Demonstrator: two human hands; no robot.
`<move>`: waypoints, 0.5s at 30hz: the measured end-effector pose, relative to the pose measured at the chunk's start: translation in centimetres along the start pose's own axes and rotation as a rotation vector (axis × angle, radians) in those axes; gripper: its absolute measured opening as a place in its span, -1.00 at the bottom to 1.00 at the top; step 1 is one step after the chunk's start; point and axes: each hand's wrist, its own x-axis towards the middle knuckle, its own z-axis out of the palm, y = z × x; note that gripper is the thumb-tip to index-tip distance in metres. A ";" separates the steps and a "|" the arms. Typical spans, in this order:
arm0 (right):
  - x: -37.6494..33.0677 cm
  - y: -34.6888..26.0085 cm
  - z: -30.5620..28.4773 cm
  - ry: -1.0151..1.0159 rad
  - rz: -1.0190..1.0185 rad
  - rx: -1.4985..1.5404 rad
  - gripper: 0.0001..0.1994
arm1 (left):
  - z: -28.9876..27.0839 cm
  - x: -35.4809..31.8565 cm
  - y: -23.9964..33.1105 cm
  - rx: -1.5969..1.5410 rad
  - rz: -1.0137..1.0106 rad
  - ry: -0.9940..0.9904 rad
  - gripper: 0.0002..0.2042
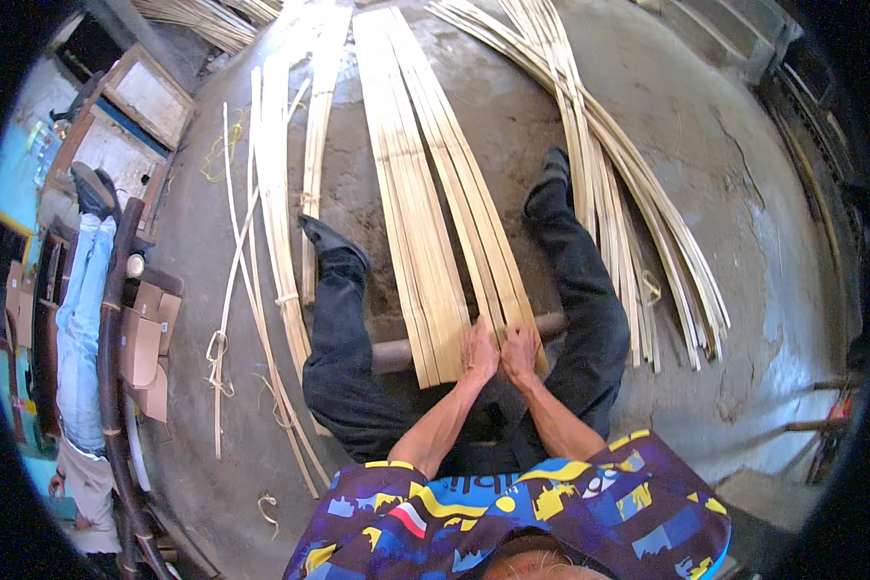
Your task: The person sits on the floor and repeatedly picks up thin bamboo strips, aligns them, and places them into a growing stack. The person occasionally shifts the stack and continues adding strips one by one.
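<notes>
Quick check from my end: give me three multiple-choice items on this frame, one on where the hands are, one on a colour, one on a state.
1. Where are both hands?
A. On the near ends of the flat bamboo strips between the legs
B. On the loose bundle at the far right
C. On the cardboard boxes

2. What colour are the seated person's trousers?
A. Light blue
B. Black
C. Yellow

3. How do the middle strips lie?
A. Rolled in a coil
B. Standing upright
C. Flat, side by side, across a round bar

Answers:
1 A: the left hand and right hand press on the bamboo strips.
2 B: the trousers are black.
3 C: the strips cross the round bar on the floor.
</notes>
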 end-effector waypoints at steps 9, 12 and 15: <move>-0.4 0.0 0.1 -0.021 0.000 0.064 -0.70 | -0.3 3.2 -1.5 -0.298 -0.493 -0.151 -0.60; -0.4 0.1 1.0 0.023 -0.019 -0.025 -0.67 | -0.3 3.3 -2.3 -0.413 -0.481 -0.175 -0.59; -0.2 0.2 1.7 -0.006 0.017 -0.054 -0.65 | 0.2 3.0 -2.9 -0.563 -0.455 -0.101 -0.58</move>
